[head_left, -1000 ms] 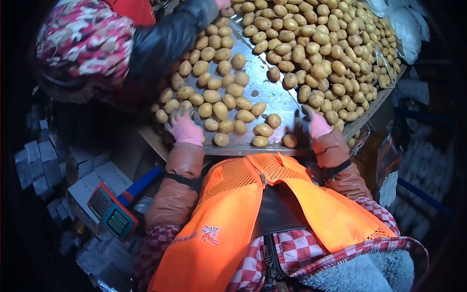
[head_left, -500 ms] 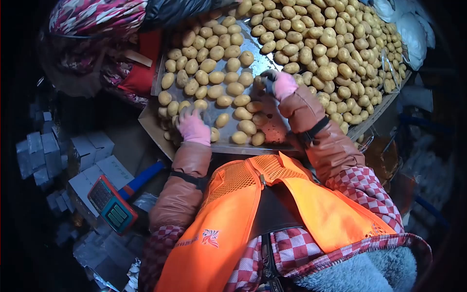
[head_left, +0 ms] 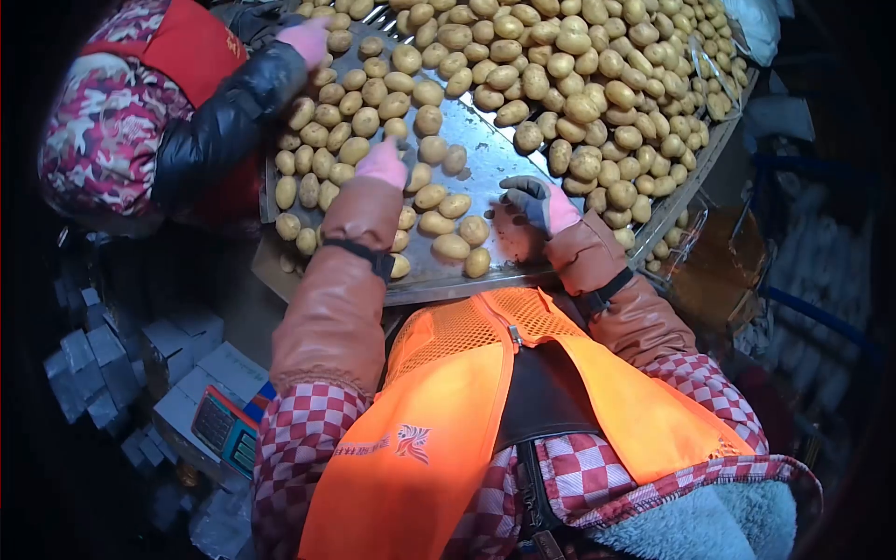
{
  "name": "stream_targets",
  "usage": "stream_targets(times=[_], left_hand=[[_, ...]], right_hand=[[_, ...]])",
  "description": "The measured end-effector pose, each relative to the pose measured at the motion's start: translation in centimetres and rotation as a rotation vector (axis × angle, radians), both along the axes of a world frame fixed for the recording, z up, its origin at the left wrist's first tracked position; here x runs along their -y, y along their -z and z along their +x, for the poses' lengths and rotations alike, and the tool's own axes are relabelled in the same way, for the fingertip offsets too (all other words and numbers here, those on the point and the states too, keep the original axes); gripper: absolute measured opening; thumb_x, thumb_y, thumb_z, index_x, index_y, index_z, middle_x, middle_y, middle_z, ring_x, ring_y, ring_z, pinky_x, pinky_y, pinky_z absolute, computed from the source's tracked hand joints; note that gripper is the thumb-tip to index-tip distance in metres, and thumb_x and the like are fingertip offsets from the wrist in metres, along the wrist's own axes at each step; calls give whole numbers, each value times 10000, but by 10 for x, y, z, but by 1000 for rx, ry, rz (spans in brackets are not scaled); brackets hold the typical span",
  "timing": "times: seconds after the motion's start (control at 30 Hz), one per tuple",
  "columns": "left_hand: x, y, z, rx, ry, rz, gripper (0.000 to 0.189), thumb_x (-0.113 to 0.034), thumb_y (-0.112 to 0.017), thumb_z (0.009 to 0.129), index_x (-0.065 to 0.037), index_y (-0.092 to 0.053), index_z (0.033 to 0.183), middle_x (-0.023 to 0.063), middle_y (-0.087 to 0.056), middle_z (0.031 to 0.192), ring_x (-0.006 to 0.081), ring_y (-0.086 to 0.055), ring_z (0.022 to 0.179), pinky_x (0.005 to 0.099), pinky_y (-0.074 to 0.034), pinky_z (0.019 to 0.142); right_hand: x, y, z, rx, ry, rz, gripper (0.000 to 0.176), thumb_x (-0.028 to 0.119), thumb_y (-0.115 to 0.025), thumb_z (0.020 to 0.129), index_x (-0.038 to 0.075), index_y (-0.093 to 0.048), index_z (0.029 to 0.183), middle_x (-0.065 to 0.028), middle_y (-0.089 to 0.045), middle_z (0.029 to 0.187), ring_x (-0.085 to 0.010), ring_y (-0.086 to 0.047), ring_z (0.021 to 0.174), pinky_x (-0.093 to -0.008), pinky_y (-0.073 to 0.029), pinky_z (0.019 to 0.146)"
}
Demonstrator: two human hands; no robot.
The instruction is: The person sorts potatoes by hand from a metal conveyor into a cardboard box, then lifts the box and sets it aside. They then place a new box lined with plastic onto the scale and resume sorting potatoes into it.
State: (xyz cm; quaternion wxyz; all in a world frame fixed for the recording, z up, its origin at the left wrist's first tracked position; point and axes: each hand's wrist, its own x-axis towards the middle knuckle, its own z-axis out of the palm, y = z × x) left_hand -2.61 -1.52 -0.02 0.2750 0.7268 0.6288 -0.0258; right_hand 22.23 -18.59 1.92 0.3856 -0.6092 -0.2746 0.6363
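While the right hand (head_left: 545, 203) gapes, the left hand (head_left: 384, 167), grip indeterminable, lies farther among the potatoes (head_left: 354, 150) than before

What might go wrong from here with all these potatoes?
One potato lies close to the near edge of the metal tabletop, so a nudge might send it off. The potato heap could shed a few onto the bare metal beside the right gloved hand. The co-worker's hand and the left gloved hand are both at the same potato spread, so they might bump.
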Motion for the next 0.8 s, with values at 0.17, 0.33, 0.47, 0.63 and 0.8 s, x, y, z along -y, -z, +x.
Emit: stream_targets(times=[0.17,0.33,0.47,0.63,0.8], left_hand=[[38,16,-20,525,-233,150,311,-21,-730,793,-42,-621,1084,164,-675,1089,217,-650,924,333,-520,866],[40,28,-113,923,-648,-45,254,-130,-739,856,-60,-604,1059,73,-659,1012,192,-634,877,348,-539,735],[87,-25,-136,932,-1052,-9,197,-171,-724,894,-76,-616,1029,42,-658,979,182,-625,852,338,-540,728],[117,-13,-124,811,-844,-57,204,-120,-638,949,-92,-622,1151,80,-609,1179,218,-597,1056,389,-550,803],[111,-31,-52,222,-14,149,396,-226,-484,969,-157,-575,1349,169,-669,1153,308,-660,1058,411,-525,878]], right_hand=[[-19,25,-8,357,-23,182,323,161,-635,945,-8,-621,1220,-117,-710,954,-145,-663,738,-277,-546,709],[-80,3,-52,979,-299,265,594,306,-737,842,130,-527,1369,-252,-613,1196,-366,-627,1103,-440,-521,898],[-96,17,-78,947,-450,166,369,158,-615,883,133,-604,1250,-239,-577,1187,-453,-609,1072,-495,-502,923],[-55,31,-41,-561,24,31,466,151,-624,898,92,-493,1342,-141,-613,1070,-282,-644,949,-434,-561,869],[-7,26,-59,-1148,130,-76,537,119,-559,936,27,-389,1438,-157,-594,1191,-289,-606,1071,-428,-552,930]])
